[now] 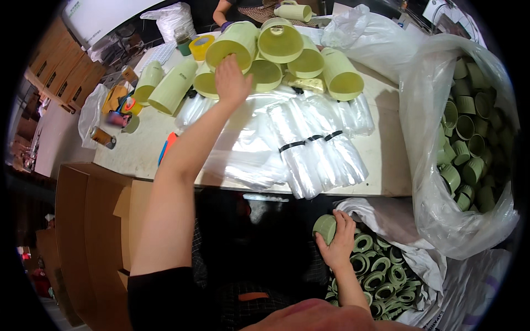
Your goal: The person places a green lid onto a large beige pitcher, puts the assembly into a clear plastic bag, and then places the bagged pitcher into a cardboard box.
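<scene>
The left hand (pixel 231 79) reaches across the counter (pixel 386 160) with fingers spread, resting on the rim of a pale green jug body (pixel 236 45) that lies on its side, mouth toward the camera. It belongs to a pile of about seven such bodies at the far side of the counter; two more (pixel 172 86) lie to the left of the pile. The right hand (pixel 338 240) is low, below the counter edge, fingers closed around one dark green ring cap (pixel 324 227), held just above a white bag (pixel 386 270) full of the same caps, too many to count. A second, larger clear bag (pixel 441 165) on the right holds many green cups. Between the hands, three banded bundles of clear plastic sleeves (pixel 317 154) lie on the counter. A yellow tape roll (pixel 200 46) sits beyond the pile. Another person's hand (pixel 225 25) shows at the far edge, with one more jug (pixel 293 11) behind.
</scene>
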